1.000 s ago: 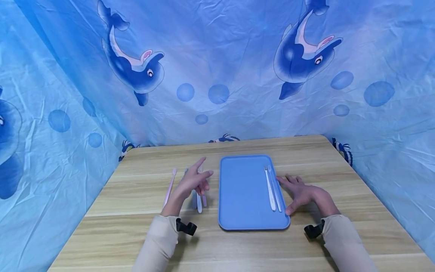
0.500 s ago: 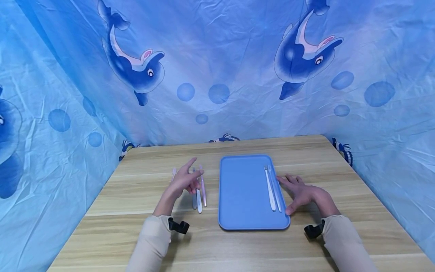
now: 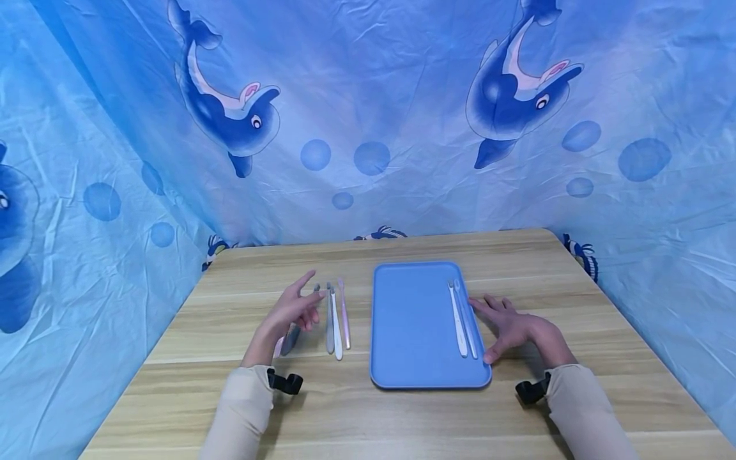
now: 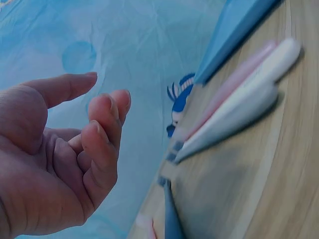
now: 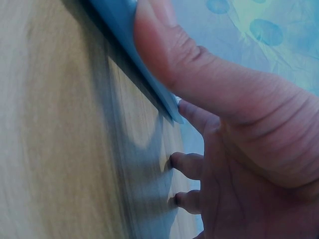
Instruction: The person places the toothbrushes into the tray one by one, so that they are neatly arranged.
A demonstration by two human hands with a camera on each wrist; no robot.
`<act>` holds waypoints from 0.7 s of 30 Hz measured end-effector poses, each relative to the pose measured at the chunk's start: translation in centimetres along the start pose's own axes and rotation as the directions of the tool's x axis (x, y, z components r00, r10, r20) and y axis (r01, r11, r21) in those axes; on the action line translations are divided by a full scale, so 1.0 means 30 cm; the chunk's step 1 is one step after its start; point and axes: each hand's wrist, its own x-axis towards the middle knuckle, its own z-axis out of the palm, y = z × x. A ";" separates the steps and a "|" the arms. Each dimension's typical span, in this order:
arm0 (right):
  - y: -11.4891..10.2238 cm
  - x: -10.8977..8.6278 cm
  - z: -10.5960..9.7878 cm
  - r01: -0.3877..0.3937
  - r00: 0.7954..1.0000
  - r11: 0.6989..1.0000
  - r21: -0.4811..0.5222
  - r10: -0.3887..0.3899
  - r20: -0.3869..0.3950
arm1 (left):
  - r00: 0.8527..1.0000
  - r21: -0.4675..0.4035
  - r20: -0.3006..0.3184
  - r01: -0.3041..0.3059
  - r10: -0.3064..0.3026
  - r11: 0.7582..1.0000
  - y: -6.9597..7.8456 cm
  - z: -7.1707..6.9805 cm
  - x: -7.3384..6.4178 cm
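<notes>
My left hand [image 3: 290, 311] hovers over the left part of the table, index finger stretched out, the others loosely bent, holding nothing. Beneath it, partly hidden, lie a dark grey-blue toothbrush [image 3: 290, 340] and a pink toothbrush [image 3: 278, 347]. Just right of it lie a grey-blue toothbrush [image 3: 329, 329], a white toothbrush [image 3: 337, 332] and a pinkish-purple toothbrush [image 3: 345, 319], side by side. A blue tray [image 3: 408, 319] carries a white toothbrush [image 3: 458, 322] and a blue toothbrush [image 3: 467, 326] along its right side. My right hand [image 3: 510, 327] touches the tray's right edge with spread fingers and thumb.
The wooden table [image 3: 368, 421] bears the tray at its middle. Behind and beside it hangs a blue curtain [image 3: 402, 83] printed with dolphins. Black straps with small mounts sit on both wrists, such as the left mount [image 3: 292, 383].
My left hand has moved left and slightly toward me, uncovering the three toothbrushes nearest the tray and passing over the leftmost ones. The right hand and tray have stayed put.
</notes>
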 end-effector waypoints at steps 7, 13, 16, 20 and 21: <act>0.002 0.000 0.000 0.008 1.000 1.000 0.002 -0.008 0.001 | 1.000 -0.017 0.007 0.022 -0.022 1.000 -0.048 -0.065 -0.009; 0.000 -0.002 0.001 0.001 1.000 1.000 0.010 -0.001 0.002 | 1.000 -0.022 0.009 0.027 -0.027 0.999 -0.086 -0.114 -0.012; 0.000 -0.004 0.001 -0.002 1.000 1.000 0.013 0.002 0.001 | 1.000 -0.029 0.012 0.025 -0.025 0.999 -0.101 -0.137 -0.015; -0.003 -0.004 0.000 -0.007 1.000 1.000 0.017 0.006 0.005 | 0.999 -0.044 0.019 0.028 -0.027 0.999 -0.119 -0.166 -0.022; -0.003 -0.004 0.000 -0.006 1.000 1.000 0.016 0.006 0.006 | 0.999 -0.045 0.024 0.030 -0.029 0.999 -0.123 -0.172 -0.024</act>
